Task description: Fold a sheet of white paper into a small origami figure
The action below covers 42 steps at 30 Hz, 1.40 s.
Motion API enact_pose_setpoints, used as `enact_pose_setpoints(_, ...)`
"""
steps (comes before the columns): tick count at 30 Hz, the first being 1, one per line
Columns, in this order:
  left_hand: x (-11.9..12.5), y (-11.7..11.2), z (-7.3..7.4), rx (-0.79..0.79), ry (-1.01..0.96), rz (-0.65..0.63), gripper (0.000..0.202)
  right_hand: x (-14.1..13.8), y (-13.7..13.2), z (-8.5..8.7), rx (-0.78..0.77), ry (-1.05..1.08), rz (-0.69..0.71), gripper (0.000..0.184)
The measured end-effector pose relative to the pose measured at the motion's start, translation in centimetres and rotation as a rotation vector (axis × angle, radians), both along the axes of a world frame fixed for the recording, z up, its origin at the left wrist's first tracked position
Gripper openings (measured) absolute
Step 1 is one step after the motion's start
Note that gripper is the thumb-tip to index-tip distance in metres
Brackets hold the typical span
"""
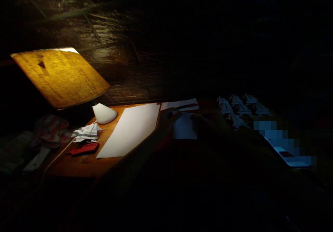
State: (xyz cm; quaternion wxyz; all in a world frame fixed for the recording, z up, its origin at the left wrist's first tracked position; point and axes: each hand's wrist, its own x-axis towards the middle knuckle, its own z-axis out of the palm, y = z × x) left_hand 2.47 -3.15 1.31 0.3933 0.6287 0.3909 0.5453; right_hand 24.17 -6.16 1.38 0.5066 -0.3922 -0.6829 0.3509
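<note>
The scene is very dark. My left hand (166, 119) and my right hand (205, 119) both hold a small pale piece of paper (184, 128) above a wooden table (85, 162), the left at its left edge and the right at its upper right corner. A larger white sheet (130, 129) lies flat just left of my left hand. Behind my hands lies another white sheet (179, 104) with a red pen (188, 105) on it. Several folded paper figures (240, 109) sit grouped to the right of my right hand.
A lit lamp with a yellow shade (61, 76) and white base (104, 114) stands at the table's left. Crumpled paper (87, 132) and a red flat object (84, 148) lie near it. A phone-like object (288, 155) lies at the right. Patterned cloth (49, 128) lies off the left edge.
</note>
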Motion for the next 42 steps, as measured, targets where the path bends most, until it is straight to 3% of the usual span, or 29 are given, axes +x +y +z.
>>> enact_pose_setpoints(7, 0.1, -0.2, 0.3, -0.038, -0.083, -0.024, 0.032, 0.3, 0.1, 0.1, 0.037, -0.046, -0.034, 0.032)
enact_pose_setpoints(12, 0.1, -0.3, 0.7, -0.04, -0.153, -0.057, 0.029, 0.2, -0.1, 0.7, 0.08, -0.044, -0.045, 0.027)
enact_pose_setpoints(28, -0.2, 0.5, -0.1, -0.076, -0.269, -0.138, 0.033, 0.2, -0.5, 1.2, 0.034, 0.027, -0.114, 0.031)
enact_pose_setpoints(33, -0.3, 1.0, -0.5, -0.119, -0.323, -0.095, 0.035, 0.3, -0.5, 1.0, 0.053, 0.067, -0.163, 0.027)
enact_pose_setpoints(42, -0.1, 0.7, 0.0, -0.088, -0.339, -0.124, 0.032, 0.5, -0.6, 1.3, 0.066, 0.041, -0.176, 0.028)
